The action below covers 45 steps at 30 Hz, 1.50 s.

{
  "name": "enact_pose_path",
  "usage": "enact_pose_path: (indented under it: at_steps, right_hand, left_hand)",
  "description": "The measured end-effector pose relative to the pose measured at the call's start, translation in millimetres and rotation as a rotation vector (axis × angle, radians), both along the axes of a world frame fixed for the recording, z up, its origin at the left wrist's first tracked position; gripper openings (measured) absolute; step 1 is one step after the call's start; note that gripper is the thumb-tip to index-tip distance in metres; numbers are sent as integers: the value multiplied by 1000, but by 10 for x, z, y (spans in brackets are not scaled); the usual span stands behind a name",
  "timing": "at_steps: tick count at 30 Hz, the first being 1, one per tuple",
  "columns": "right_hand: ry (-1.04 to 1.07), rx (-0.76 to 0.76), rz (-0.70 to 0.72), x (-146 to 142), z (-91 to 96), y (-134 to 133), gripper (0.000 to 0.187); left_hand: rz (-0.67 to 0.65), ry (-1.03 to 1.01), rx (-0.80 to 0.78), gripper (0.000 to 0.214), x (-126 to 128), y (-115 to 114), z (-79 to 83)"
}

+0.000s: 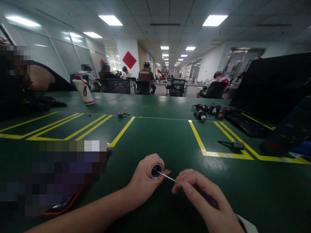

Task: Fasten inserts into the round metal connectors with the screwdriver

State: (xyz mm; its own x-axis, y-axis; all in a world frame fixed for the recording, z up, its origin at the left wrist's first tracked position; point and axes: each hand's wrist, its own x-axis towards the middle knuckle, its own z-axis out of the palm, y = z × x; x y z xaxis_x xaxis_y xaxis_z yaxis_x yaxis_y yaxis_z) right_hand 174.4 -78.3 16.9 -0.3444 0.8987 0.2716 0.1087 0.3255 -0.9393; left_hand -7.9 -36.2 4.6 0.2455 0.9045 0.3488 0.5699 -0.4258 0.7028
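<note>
My left hand (148, 176) is closed around a short round part (156, 171) with a shiny metal rim. Its open end faces me, and the inside is dark. The rest of its body is hidden in my fist. In my right hand (201, 194) is a screwdriver (168, 177) with a thin metal shaft, pinched between thumb and fingers. Its dark handle runs back under the palm, mostly covered. The shaft's tip reaches into the mouth of the round part; how deep it goes I cannot tell.
Yellow tape (122, 132) marks the green table (155, 136). A dark cylindrical piece with a stem (236, 145) lies right, a similar one (120, 114) farther left. A white cup (84, 90), corded black parts (213, 110) and a black screen (272, 87) stand around. People sit beyond.
</note>
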Motion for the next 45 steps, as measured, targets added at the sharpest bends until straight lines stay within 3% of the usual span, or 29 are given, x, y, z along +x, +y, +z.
enact_pose_path:
  at_steps: [10, 16, 31, 38, 45]
  right_hand:
    - [-16, 33, 67, 8, -10, 5, 25]
    - [7, 77, 3, -5, 4, -21, 22]
    - [12, -129, -20, -38, -25, 15, 26]
    - [33, -76, -19, -29, -47, 2, 26]
    - [29, -132, -38, -33, -30, 3, 28]
  left_hand:
    - [-11, 0, -7, 20, -5, -22, 19]
    - [-37, 44, 1, 19, 3, -30, 42]
    - [-87, 23, 9, 16, -1, -39, 39]
    - [-77, 56, 21, 14, -1, -41, 32]
    - [-97, 49, 8, 14, 7, -47, 59]
